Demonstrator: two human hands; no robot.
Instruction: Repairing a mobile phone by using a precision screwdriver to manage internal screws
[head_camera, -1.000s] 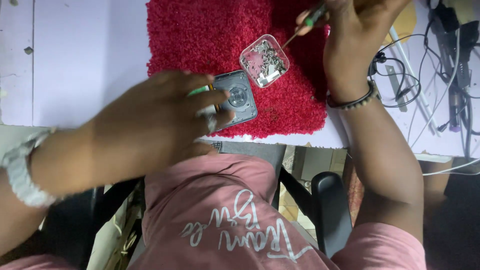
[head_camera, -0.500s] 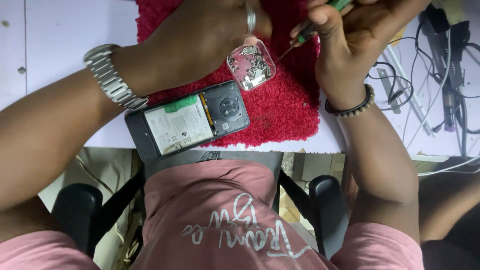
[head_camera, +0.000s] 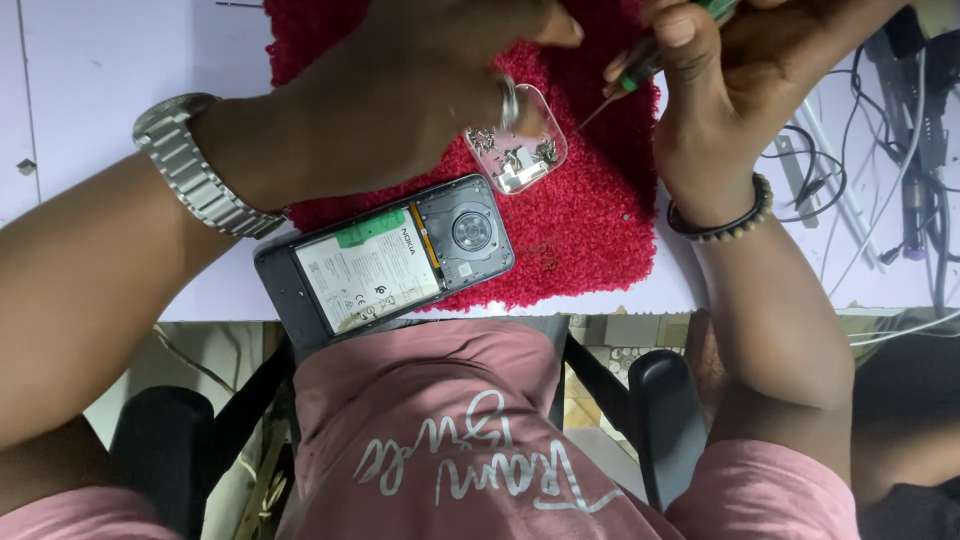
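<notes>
From the head view, a small screwdriver (head_camera: 640, 72) is pinched in the closed fingers of the right hand (head_camera: 740, 80), its tip aimed at a clear tray of screws (head_camera: 520, 160) on the red mat (head_camera: 590, 230). The left hand (head_camera: 400, 100) is curled over the tray, its grip hidden. An opened phone (head_camera: 385, 258) lies at the mat's near edge.

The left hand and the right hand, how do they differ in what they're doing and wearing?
The left hand reaches over the small clear tray of screws, fingers at it, while the right hand has a grip on a green-handled screwdriver whose tip points toward that tray. The left wrist wears a metal watch; the right wrist wears a dark beaded bracelet. Both hover over the red mat, off the opened phone.
</notes>
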